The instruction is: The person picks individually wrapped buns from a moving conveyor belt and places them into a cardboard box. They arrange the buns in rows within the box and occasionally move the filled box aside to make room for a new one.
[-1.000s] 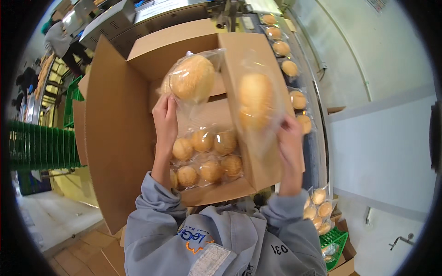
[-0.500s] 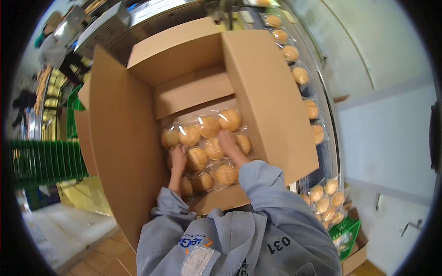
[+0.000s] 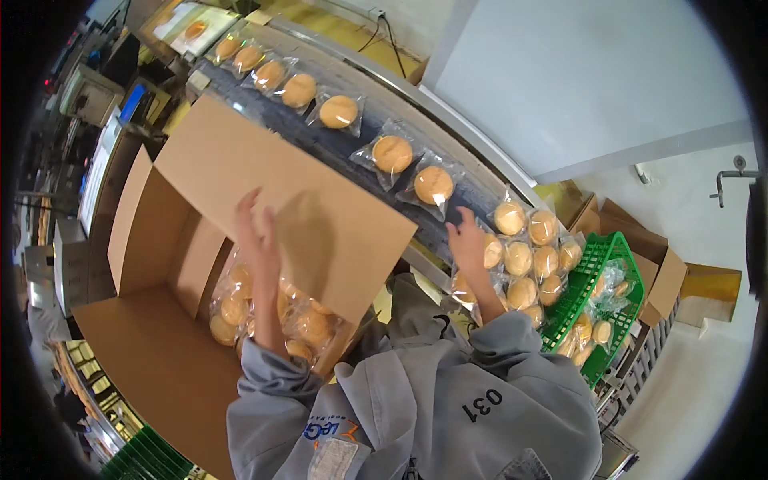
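My left hand (image 3: pixel 260 244) is raised over the open cardboard box (image 3: pixel 180 344), empty, its fingers spread in front of the box's long flap (image 3: pixel 296 192). Below it, several clear-wrapped round buns (image 3: pixel 234 308) lie inside the box, partly hidden by my forearm. Over at the conveyor's near end, my right hand (image 3: pixel 468 244) is empty with fingers apart. It is beside a cluster of wrapped buns (image 3: pixel 520 260) and just short of a single wrapped bun (image 3: pixel 434 186) on the belt. Whether it touches the cluster I cannot tell.
A dark conveyor belt (image 3: pixel 320 148) carries a row of wrapped buns past the box. On the right stands a green plastic crate (image 3: pixel 632 308) with more wrapped buns, in front of an open brown carton (image 3: pixel 660 272). Green crates (image 3: pixel 144 456) are at the lower left.
Both hands have left the buns in the box. My right hand has moved right to the conveyor's end, and my left has risen. The view has turned right.
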A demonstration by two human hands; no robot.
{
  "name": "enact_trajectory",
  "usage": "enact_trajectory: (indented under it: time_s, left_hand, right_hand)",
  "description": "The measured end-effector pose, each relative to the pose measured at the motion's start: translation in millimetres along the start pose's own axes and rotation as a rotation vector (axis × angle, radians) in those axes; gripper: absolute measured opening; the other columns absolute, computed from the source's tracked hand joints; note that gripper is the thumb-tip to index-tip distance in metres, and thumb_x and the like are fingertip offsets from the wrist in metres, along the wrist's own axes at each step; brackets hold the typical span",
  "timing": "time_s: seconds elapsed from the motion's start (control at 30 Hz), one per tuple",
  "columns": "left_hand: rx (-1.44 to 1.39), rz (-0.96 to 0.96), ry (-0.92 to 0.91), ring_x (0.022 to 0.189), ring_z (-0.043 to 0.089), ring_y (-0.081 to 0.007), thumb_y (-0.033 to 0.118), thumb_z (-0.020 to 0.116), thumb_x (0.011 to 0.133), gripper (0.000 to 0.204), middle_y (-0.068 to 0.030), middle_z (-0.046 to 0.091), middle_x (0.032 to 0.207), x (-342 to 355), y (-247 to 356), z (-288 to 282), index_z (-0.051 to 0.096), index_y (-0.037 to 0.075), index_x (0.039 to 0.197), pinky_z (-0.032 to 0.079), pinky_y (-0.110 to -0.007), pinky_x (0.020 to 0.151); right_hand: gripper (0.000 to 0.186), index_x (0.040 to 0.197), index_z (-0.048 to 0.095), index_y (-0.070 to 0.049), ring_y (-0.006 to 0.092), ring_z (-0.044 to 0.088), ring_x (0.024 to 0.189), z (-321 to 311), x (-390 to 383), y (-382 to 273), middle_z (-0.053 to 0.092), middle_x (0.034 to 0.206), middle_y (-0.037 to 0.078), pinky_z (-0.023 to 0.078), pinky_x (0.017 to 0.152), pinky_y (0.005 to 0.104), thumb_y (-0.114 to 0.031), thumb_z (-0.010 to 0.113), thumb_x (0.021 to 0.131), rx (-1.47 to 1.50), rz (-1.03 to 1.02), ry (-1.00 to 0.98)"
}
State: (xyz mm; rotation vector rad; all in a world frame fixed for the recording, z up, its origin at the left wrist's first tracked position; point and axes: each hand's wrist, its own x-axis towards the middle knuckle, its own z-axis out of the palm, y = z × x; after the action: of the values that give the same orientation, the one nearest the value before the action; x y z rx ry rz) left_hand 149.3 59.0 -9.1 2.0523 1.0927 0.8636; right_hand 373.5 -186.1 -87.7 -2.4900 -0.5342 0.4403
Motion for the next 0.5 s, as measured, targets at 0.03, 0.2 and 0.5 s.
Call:
enact_trajectory:
  time_s: [0.03,0.2,0.5]
  left_hand:
    - [-0.048,0.083,-0.083,0.104,0.046,-0.0254,0.012,0.048,0.085,0.031,-0.0123,0.052,0.108,17.2,14.7,31.5,0.049,0.002,0.114,0.036,-0.037,0.089]
    - [0.392,0.244,-0.377,0.097,0.052,-0.0265,0.007,0.049,0.079,0.032,-0.0113,0.055,0.104,44.0,-10.8,217.5,0.051,0.003,0.111,0.042,-0.041,0.082]
    - [0.838,0.12,-1.486,0.103,0.055,-0.0298,0.014,0.051,0.079,0.024,-0.015,0.059,0.107,71.7,-52.7,291.5,0.064,0.007,0.099,0.034,-0.049,0.095]
  right_hand:
    - [0.027,0.097,0.054,-0.002,0.0377,0.058,0.074,18.6,15.9,74.3,0.059,0.081,0.024,0.046,0.066,0.0437,-0.017,0.06,0.075,0.032,-0.003,0.116]
    - [0.035,0.076,0.055,0.004,0.0253,0.059,0.046,19.1,47.4,132.3,0.058,0.055,0.015,0.046,0.047,0.0377,-0.028,0.067,0.072,0.066,0.179,-0.181]
    - [0.037,0.086,0.056,0.002,0.0352,0.059,0.076,37.0,42.4,89.6,0.06,0.079,0.02,0.045,0.064,0.0446,-0.034,0.06,0.077,-0.288,0.156,-0.176]
